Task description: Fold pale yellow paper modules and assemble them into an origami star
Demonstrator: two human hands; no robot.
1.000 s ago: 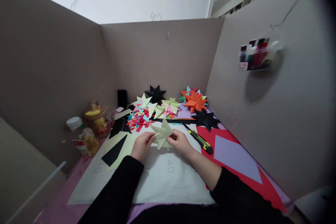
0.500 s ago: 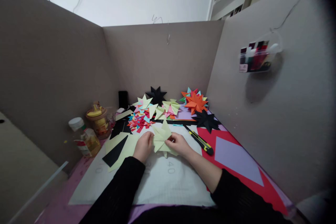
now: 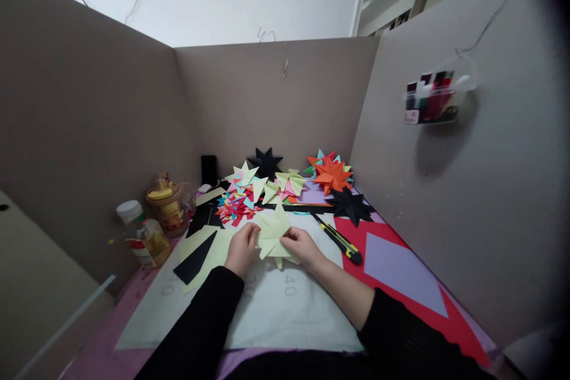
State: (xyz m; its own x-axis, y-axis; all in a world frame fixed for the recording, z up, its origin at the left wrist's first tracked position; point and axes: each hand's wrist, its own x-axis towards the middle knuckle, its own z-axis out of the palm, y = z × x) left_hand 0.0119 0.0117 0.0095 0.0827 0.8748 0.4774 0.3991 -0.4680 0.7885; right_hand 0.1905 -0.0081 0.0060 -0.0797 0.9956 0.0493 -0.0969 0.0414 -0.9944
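Note:
Between my hands, above the white mat (image 3: 294, 320), is a pale green folded-paper star (image 3: 274, 230) with several points. My left hand (image 3: 242, 246) pinches its left edge. On the right side, the thumb and fingers of my right hand (image 3: 303, 246) are closed on the paper near its middle. Pale green paper sheets (image 3: 218, 258) and a black paper strip (image 3: 196, 258) lie left of my left hand. Beyond the star rests a heap of small coloured folded-paper pieces (image 3: 238, 205).
A yellow and black utility knife (image 3: 341, 242) lies to the right, near red paper (image 3: 351, 227) and a lilac sheet (image 3: 401, 270). Finished-looking black (image 3: 350, 205) and orange stars (image 3: 332, 175) sit behind. At left stand a bottle (image 3: 145, 237) and a brown tub (image 3: 167, 208).
Both hands keep hold of the pale green star. My left hand has shifted very slightly at its edge; the rest of the desk looks the same.

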